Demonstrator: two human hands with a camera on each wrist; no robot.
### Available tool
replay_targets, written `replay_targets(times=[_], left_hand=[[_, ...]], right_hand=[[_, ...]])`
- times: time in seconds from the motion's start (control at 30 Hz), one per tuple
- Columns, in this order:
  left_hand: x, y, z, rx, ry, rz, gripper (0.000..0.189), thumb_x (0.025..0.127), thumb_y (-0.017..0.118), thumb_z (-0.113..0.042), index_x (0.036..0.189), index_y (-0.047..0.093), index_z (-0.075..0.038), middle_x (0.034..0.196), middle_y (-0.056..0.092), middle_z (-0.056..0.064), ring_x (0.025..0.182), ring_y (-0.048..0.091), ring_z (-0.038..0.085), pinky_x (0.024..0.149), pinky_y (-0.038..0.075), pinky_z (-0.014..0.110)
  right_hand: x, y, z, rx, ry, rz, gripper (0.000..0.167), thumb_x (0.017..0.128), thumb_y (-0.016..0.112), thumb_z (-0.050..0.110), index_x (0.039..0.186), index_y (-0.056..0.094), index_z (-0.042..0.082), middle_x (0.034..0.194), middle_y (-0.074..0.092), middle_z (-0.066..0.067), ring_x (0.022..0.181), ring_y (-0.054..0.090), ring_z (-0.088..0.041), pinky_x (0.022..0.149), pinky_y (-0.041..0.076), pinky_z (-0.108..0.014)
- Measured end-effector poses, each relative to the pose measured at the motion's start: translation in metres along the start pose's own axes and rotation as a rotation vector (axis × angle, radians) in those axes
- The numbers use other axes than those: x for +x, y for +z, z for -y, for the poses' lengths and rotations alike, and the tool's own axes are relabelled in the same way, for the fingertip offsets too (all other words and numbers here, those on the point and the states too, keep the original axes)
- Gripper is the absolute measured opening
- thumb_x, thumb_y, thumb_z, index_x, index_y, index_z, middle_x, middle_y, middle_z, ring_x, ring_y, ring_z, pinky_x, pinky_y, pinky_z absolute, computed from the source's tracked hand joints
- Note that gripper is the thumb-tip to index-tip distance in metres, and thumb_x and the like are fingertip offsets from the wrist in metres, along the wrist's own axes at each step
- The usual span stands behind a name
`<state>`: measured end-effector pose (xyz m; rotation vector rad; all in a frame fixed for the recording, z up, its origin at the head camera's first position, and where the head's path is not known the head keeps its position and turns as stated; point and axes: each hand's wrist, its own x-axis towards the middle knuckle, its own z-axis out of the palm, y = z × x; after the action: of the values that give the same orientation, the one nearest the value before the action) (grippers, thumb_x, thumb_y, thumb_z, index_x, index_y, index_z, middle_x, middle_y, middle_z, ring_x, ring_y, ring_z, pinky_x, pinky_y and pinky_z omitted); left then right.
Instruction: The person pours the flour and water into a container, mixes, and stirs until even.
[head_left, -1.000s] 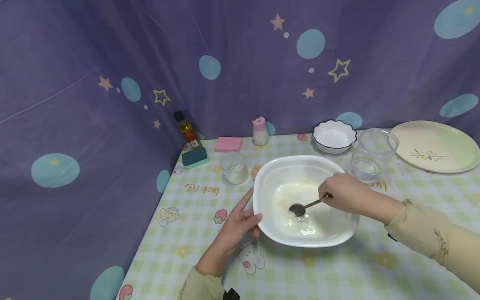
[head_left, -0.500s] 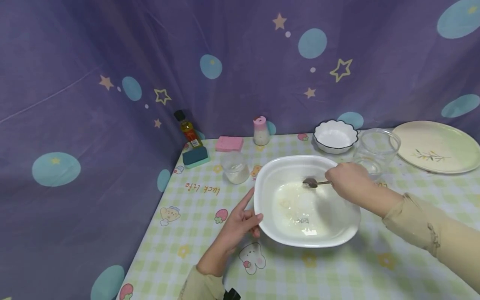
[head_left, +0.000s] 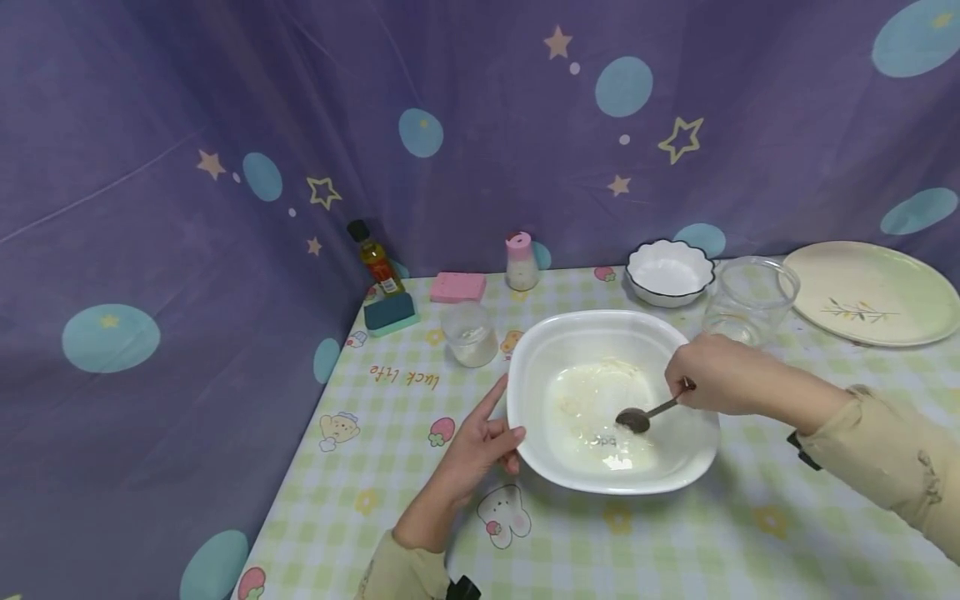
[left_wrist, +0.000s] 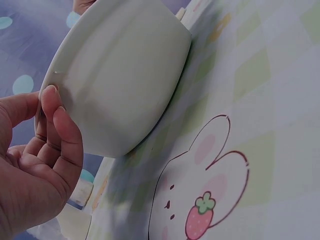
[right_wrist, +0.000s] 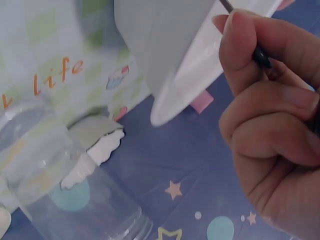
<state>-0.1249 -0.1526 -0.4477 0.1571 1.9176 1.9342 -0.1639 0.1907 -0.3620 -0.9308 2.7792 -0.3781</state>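
A large white basin [head_left: 540,358] stands on the checkered tablecloth, with a pale, wet, whitish liquid [head_left: 581,408] spread over its bottom. My left hand [head_left: 476,446] grips the basin's left rim, thumb over the edge; in the left wrist view its curled fingers [left_wrist: 67,132] lie under the rim against the outer wall. Over the basin's right side, my right hand [head_left: 716,375] pinches the handle of a dark metal spoon [head_left: 633,419], whose bowl is down at the liquid. The right wrist view shows the handle's dark end [right_wrist: 262,57] poking out between thumb and fingers.
Behind the basin stand a clear cup of white powder [head_left: 471,337], a pink-topped shaker [head_left: 521,262], a pink sponge [head_left: 457,287], a green sponge [head_left: 390,315] and an oil bottle [head_left: 378,262]. To the right are a scalloped bowl [head_left: 670,271], a clear container [head_left: 750,296] and an oval plate [head_left: 870,292].
My right hand has swept the spoon round in the basin: first up toward the far side, then back down and a little right. The left hand keeps its place on the rim.
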Motion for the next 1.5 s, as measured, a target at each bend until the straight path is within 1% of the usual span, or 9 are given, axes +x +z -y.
replay_targets(times=[0.1, 0.27, 0.43, 0.67, 0.8, 1.03, 1.2, 1.27, 1.5], left_hand=[[0.000, 0.000, 0.000, 0.007, -0.002, -0.005, 0.075, 0.094, 0.066, -0.015, 0.153, 0.026, -0.038, 0.075, 0.064, 0.004, 0.058, 0.058, 0.013, 0.061, 0.050, 0.025], [0.000, 0.000, 0.001, 0.008, 0.000, 0.000, 0.074, 0.094, 0.066, -0.016, 0.153, 0.026, -0.039, 0.075, 0.064, 0.004, 0.058, 0.058, 0.013, 0.061, 0.050, 0.026], [-0.001, 0.000, 0.000, 0.001, 0.003, 0.003, 0.074, 0.094, 0.067, -0.018, 0.153, 0.026, -0.039, 0.075, 0.064, 0.003, 0.058, 0.059, 0.013, 0.061, 0.051, 0.026], [-0.001, 0.000, -0.001, 0.000, 0.004, 0.004, 0.074, 0.094, 0.067, -0.019, 0.153, 0.026, -0.039, 0.076, 0.065, 0.003, 0.058, 0.059, 0.013, 0.061, 0.051, 0.026], [0.000, 0.000, -0.001, -0.001, 0.003, 0.005, 0.075, 0.094, 0.066, -0.018, 0.153, 0.026, -0.039, 0.077, 0.065, 0.004, 0.058, 0.059, 0.013, 0.061, 0.051, 0.026], [-0.001, 0.000, -0.002, -0.001, -0.002, 0.001, 0.075, 0.093, 0.067, -0.020, 0.153, 0.027, -0.039, 0.077, 0.066, 0.004, 0.058, 0.059, 0.013, 0.062, 0.051, 0.026], [-0.001, 0.000, -0.002, -0.005, 0.002, 0.000, 0.075, 0.093, 0.067, -0.019, 0.153, 0.027, -0.039, 0.078, 0.066, 0.003, 0.058, 0.059, 0.012, 0.062, 0.051, 0.025], [-0.001, 0.000, -0.002, -0.008, 0.002, -0.001, 0.075, 0.093, 0.067, -0.019, 0.153, 0.027, -0.039, 0.078, 0.066, 0.003, 0.058, 0.059, 0.012, 0.062, 0.050, 0.025], [0.000, -0.001, 0.001, -0.002, 0.003, -0.005, 0.075, 0.093, 0.068, -0.019, 0.152, 0.027, -0.039, 0.077, 0.065, 0.004, 0.059, 0.059, 0.012, 0.062, 0.051, 0.025]], right_hand=[[0.003, 0.007, 0.004, 0.032, -0.043, -0.015, 0.025, 0.077, 0.074, 0.004, 0.064, 0.064, 0.023, 0.059, 0.050, 0.016, 0.057, 0.042, -0.006, 0.058, 0.038, -0.028], [0.010, 0.021, 0.012, -0.001, -0.092, -0.158, 0.033, 0.074, 0.072, 0.000, 0.059, 0.056, 0.024, 0.058, 0.046, 0.017, 0.054, 0.040, -0.005, 0.053, 0.037, -0.027], [0.018, 0.025, 0.015, -0.095, -0.028, -0.258, 0.033, 0.073, 0.069, -0.004, 0.058, 0.053, 0.022, 0.056, 0.046, 0.012, 0.053, 0.041, -0.011, 0.050, 0.038, -0.032], [0.019, 0.018, 0.008, -0.192, 0.154, -0.206, 0.020, 0.078, 0.065, -0.003, 0.065, 0.060, 0.012, 0.060, 0.055, -0.001, 0.055, 0.053, -0.022, 0.047, 0.044, -0.038], [0.015, 0.013, 0.006, -0.217, 0.185, -0.173, 0.020, 0.078, 0.063, -0.004, 0.066, 0.058, 0.011, 0.061, 0.055, -0.002, 0.055, 0.053, -0.023, 0.045, 0.045, -0.039], [0.001, -0.001, 0.010, -0.119, 0.076, -0.127, 0.035, 0.071, 0.063, -0.010, 0.055, 0.048, 0.018, 0.054, 0.040, 0.007, 0.054, 0.037, -0.014, 0.047, 0.031, -0.028], [-0.002, -0.005, 0.012, -0.020, -0.007, -0.008, 0.029, 0.072, 0.070, 0.000, 0.059, 0.059, 0.023, 0.057, 0.049, 0.014, 0.056, 0.042, -0.008, 0.053, 0.037, -0.027], [-0.001, 0.000, 0.013, 0.002, -0.039, 0.000, 0.027, 0.073, 0.072, 0.002, 0.060, 0.061, 0.023, 0.059, 0.049, 0.015, 0.056, 0.043, -0.006, 0.055, 0.038, -0.026], [0.006, 0.018, 0.023, -0.063, -0.037, -0.147, 0.033, 0.072, 0.071, 0.000, 0.057, 0.053, 0.023, 0.056, 0.045, 0.014, 0.054, 0.040, -0.008, 0.052, 0.036, -0.029]])
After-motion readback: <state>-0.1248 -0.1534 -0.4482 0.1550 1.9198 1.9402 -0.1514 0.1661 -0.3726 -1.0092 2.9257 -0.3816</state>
